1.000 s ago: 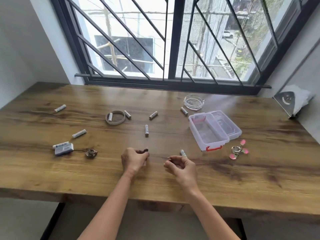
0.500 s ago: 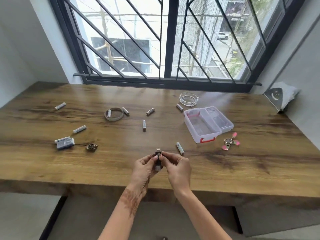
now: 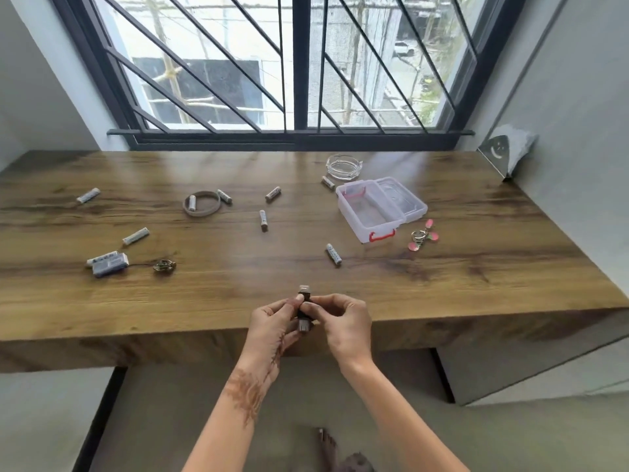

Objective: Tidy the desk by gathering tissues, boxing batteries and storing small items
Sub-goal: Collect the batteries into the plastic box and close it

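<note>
pinches a small dark gadget (image 3: 302, 316) between the fingertips of the left hand (image 3: 272, 325) and the right hand (image 3: 343, 321), held up just over the near edge of the desk (image 3: 442, 294). grips it from both sides at once, thumbs and forefingers curled onto its middle, leaving neither hand free. points its long axis away from the body toward the window, pale tip at the far end, darker end nearest the chest. cannot tell what sort of gadget, too small to read; probably one of the small items to be stored. finds the clear box (image 3: 354, 219) ahead and off to the right of the grip, open, with its lid (image 3: 405, 199) folded out on the right side. puts the right hand nearer to the box than the left. likely calls for letting go with the left fingers and carrying forward and rightward with the right alone. needs little turning, to judge by the box lying roughly front to back like the gadget. passes close by one loose battery (image 3: 333, 254) lying between grip and box, so may brush it if carried low.
</note>
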`<state>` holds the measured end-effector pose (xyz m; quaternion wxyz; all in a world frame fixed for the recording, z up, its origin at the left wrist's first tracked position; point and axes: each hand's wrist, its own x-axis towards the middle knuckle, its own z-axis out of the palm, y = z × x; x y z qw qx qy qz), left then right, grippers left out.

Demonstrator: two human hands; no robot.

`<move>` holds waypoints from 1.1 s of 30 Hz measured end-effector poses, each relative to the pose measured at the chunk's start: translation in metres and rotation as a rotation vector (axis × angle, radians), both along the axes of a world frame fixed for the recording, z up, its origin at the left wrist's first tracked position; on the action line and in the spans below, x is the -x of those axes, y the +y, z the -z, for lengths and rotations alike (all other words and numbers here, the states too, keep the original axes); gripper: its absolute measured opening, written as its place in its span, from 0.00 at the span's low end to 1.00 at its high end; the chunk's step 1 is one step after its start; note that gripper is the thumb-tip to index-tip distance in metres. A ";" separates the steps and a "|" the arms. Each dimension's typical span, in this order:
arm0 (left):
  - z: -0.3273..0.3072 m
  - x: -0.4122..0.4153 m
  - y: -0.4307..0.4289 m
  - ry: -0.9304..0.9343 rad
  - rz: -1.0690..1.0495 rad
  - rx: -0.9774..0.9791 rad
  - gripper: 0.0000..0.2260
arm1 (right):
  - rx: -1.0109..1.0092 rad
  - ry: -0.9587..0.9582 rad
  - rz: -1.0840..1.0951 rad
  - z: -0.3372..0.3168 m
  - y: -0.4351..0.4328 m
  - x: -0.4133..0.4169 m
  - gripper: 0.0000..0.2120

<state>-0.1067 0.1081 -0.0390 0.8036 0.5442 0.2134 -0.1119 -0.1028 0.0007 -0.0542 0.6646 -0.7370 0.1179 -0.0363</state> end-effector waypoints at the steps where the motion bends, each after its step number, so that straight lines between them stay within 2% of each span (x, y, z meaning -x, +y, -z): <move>1: 0.001 0.004 -0.001 0.012 -0.001 -0.011 0.05 | 0.015 0.002 0.004 0.002 -0.002 0.005 0.04; 6: 0.007 0.024 -0.015 0.024 -0.033 -0.013 0.07 | 0.054 -0.002 0.037 0.008 -0.008 0.029 0.06; 9: 0.012 0.030 -0.020 0.029 -0.068 0.080 0.07 | -0.099 0.056 0.109 0.017 -0.015 0.040 0.12; 11: 0.018 0.031 -0.021 0.032 -0.092 0.120 0.06 | -0.360 0.211 0.243 0.034 -0.026 0.042 0.19; 14: 0.024 0.033 -0.021 0.036 -0.101 0.102 0.07 | -0.943 0.512 0.424 0.073 -0.056 0.046 0.30; 16: 0.026 0.035 -0.023 0.049 -0.108 0.047 0.07 | -1.172 0.623 0.557 0.104 -0.079 0.046 0.36; 22: 0.037 0.041 -0.029 0.071 -0.139 -0.036 0.06 | -1.246 0.590 0.745 0.141 -0.117 0.021 0.38; 33: 0.044 0.055 -0.046 0.046 -0.176 -0.036 0.06 | -1.429 0.422 0.702 0.147 -0.135 -0.008 0.47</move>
